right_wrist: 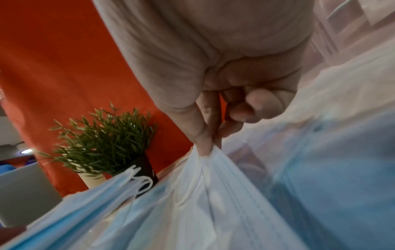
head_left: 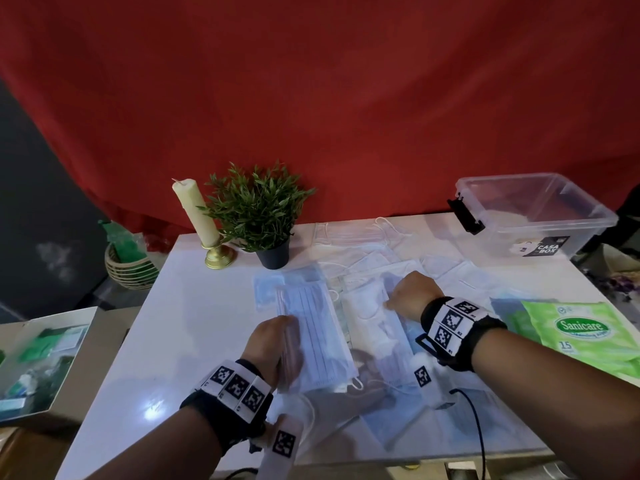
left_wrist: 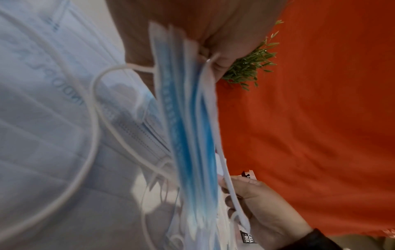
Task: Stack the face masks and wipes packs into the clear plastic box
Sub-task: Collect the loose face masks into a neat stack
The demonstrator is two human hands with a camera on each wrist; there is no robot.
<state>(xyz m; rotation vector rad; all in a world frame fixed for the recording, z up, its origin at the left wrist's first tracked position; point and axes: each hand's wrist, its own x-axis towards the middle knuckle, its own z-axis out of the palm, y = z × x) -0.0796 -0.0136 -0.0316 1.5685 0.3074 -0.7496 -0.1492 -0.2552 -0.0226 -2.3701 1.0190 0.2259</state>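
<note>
Head view. Item: loose face masks, white and pale blue, spread over the middle of the white desk. Our left hand grips a gathered stack of masks by its long edge; our right hand pinches a white mask lying just beside that stack. Item: green wipes pack, at the desk's right edge, printed "Sanicare" and "15". Item: clear plastic box, far right corner, lid off, label reading "CASA BOX"; we see only a few pale items on its floor.

Left wrist view. The stack is seen edge-on, blue and white layers, ear loops trailing. We judge it light, limp and slippery; it wants holding across the full edge, or it will fan apart.

Right wrist view. Thumb and forefinger pinch the mask at its border, the cloth draping. We judge loops likely to snag.
</note>
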